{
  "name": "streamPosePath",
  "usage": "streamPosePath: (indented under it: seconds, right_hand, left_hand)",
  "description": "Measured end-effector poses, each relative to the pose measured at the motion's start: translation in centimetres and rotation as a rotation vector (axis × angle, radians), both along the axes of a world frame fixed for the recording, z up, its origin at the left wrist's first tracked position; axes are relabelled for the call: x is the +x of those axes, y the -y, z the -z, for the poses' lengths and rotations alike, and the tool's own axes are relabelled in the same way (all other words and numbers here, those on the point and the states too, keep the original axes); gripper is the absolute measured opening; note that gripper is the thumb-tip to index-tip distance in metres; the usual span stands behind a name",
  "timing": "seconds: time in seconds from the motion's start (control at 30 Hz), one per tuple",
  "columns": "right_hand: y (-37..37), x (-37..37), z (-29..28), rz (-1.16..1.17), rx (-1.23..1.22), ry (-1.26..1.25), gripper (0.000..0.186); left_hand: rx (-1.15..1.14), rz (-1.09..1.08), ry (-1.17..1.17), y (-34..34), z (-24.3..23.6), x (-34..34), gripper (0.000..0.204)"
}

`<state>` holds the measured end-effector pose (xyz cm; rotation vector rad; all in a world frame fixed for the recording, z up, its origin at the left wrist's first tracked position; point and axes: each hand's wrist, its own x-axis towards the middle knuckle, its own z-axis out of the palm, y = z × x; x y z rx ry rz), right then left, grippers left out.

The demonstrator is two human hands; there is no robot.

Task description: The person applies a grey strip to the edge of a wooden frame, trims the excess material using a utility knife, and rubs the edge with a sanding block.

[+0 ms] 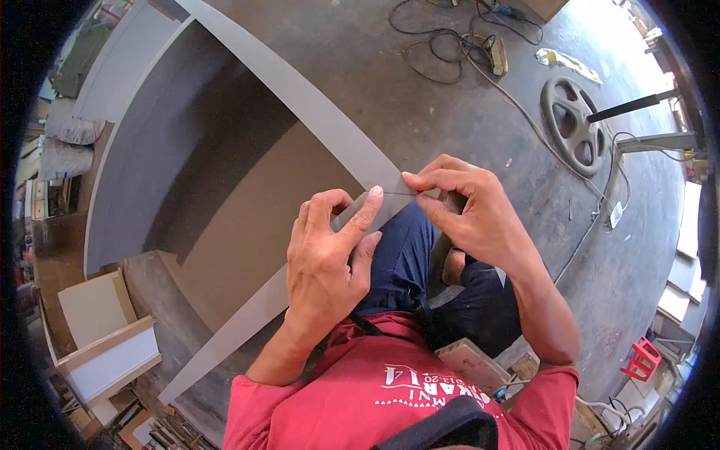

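Where 2 hands meet, left hand (330, 255), right hand (469, 206), grey strip (315, 112) pinched between

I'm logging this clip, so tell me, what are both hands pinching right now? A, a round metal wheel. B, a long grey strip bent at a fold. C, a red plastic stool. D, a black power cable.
B: the left hand and right hand meet on the long grey strip at its fold, fingertips pressed to it above the knees.
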<state>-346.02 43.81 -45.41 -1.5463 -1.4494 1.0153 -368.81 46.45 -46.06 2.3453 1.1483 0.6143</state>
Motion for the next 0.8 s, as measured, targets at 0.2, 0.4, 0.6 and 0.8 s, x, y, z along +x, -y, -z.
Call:
streamPosePath:
  seconds: [0.2,0.4,0.6,0.8]
  right_hand:
    - [0.5,-0.9,0.4,0.024,0.077,0.138,0.026]
    - [0.6,-1.3,1.1,0.08,0.064,0.203,0.025]
    - [0.8,-1.3,1.1,0.059,0.103,0.192,0.025]
    - [2.0,-0.1,0.0,0.079,0.179,0.241,0.036]
  left_hand:
    - [-0.167,0.07,0.02,-0.1,-1.7,-1.7,0.057]
    - [-0.135,0.206,-0.104,-3.2,-5.2,-4.7,0.059]
    - [0.028,0.368,-0.063,-8.3,-3.5,-0.5,0.06]
    - [-0.052,0.446,-0.117,-10.4,-2.1,2.2,0.029]
